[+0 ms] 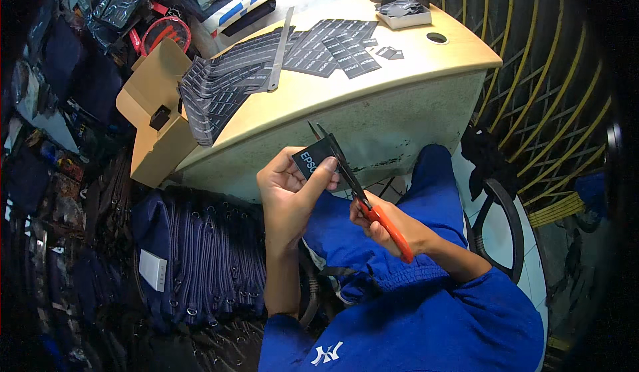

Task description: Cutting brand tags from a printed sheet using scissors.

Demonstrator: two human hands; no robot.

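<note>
My left hand [293,182] pinches a small black label [310,158] with white lettering between thumb and fingers, held up in front of the table's near side. In my right hand [383,222] is a pair of scissors with orange-red handles [393,234] and long dark blades [344,161]. The blades lie against the label's right edge, close to my left thumb, their tips pointing up and slightly apart. On the wooden table [426,55] beyond, several dark printed label sheets [313,49] overlap. A metal ruler [281,52] lies across them. Small cut pieces [389,53] rest to the right.
An open cardboard box [156,112] stands at the table's left edge. Farther back sits a white tray [404,17] of dark pieces. Dark blue bags [206,252] are stacked at lower left. A black chair armrest [504,229] and a folding gate [532,85] are at right.
</note>
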